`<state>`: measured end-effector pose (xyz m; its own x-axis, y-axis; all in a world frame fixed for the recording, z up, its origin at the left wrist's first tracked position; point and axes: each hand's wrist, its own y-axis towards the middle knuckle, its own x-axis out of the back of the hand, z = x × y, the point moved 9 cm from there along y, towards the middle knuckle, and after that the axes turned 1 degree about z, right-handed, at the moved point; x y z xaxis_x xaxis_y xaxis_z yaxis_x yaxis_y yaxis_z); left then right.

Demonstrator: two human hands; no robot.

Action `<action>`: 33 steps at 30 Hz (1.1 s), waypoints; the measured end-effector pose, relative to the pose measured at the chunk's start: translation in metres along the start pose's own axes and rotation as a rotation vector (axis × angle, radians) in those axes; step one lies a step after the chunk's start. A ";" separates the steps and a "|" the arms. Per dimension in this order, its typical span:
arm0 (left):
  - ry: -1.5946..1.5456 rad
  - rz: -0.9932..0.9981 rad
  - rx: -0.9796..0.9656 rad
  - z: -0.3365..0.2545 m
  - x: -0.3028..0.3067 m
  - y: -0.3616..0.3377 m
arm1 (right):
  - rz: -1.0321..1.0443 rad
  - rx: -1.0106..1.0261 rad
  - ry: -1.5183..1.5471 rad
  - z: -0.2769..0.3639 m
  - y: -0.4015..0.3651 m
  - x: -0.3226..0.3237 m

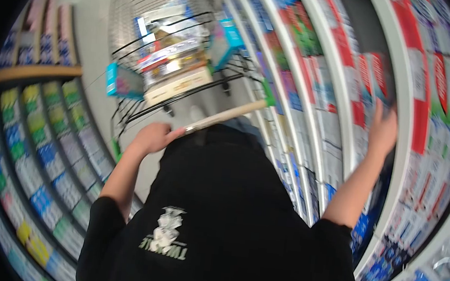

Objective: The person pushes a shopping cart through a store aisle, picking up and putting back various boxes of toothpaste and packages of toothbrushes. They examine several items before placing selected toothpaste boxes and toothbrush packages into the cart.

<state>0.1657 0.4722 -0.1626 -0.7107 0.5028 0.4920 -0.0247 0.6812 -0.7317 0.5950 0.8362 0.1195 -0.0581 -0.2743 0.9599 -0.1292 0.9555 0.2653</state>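
Observation:
My left hand point(155, 136) is closed around the left end of the pale handle point(227, 115) of a shopping cart. On the right, my right hand point(383, 131) reaches into a shelf level, thumb and fingers apart, with its fingertips close to red and white toothpaste boxes point(373, 73). Blur hides whether the fingertips touch a box. Several packages, including a cream-coloured box point(179, 86), are stacked in the wire shopping cart point(132, 9) in front of me.
Tall shelving with toothpaste boxes point(440, 85) curves along my right side. To the left stands another shelf with rows of green, yellow and blue packages point(37, 122). Turquoise panels point(122, 81) sit at the cart's near corners. Grey floor point(91, 35) shows between cart and left shelf.

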 end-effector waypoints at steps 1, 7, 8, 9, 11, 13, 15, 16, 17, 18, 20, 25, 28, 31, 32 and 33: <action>-0.066 -0.057 -0.022 -0.006 0.015 0.003 | -0.026 -0.019 0.033 0.003 -0.011 0.003; 0.119 -0.986 -0.113 0.029 0.117 0.070 | -0.394 0.586 0.158 0.070 -0.097 0.015; 0.238 -1.028 -0.038 0.041 0.124 0.087 | -0.326 0.601 0.198 0.074 -0.106 0.005; 0.254 -0.949 0.042 0.054 0.126 0.105 | -0.260 0.613 0.235 0.080 -0.112 -0.003; 0.281 -0.790 0.190 0.076 0.126 0.136 | -0.128 0.616 0.274 0.092 -0.118 -0.014; 0.424 -0.787 0.176 0.089 0.120 0.147 | -0.031 0.613 0.317 0.098 -0.123 -0.023; 0.524 -0.749 0.186 0.089 0.126 0.149 | 0.025 0.604 0.366 0.101 -0.127 -0.028; 0.533 -0.689 0.155 0.088 0.129 0.149 | 0.032 0.611 0.369 0.103 -0.129 -0.028; 0.507 -0.706 0.096 0.088 0.131 0.145 | 0.045 0.611 0.373 0.103 -0.132 -0.029; 0.482 -0.722 0.034 0.090 0.133 0.141 | 0.057 0.609 0.375 0.102 -0.136 -0.032; 0.379 -0.719 -0.046 0.079 0.140 0.124 | 0.058 0.604 0.388 0.104 -0.141 -0.030; 0.220 -0.767 -0.230 0.023 0.152 0.041 | 0.084 0.616 0.585 0.147 -0.151 -0.027; 0.166 -0.732 -0.434 -0.052 0.139 0.003 | 0.115 0.778 0.554 0.215 -0.150 -0.014; 0.180 -0.728 -0.640 -0.128 0.118 -0.030 | 0.137 0.954 0.427 0.275 -0.147 0.013; 0.166 -0.758 -0.730 -0.149 0.116 -0.045 | 0.104 1.020 0.347 0.285 -0.148 0.008; 0.168 -0.781 -0.743 -0.162 0.113 -0.053 | 0.073 1.085 0.267 0.292 -0.148 0.000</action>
<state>0.2005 0.5792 0.0081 -0.5768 -0.1802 0.7967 0.0434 0.9672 0.2502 0.3254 0.6636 0.0538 0.0966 -0.0650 0.9932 -0.9366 0.3316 0.1128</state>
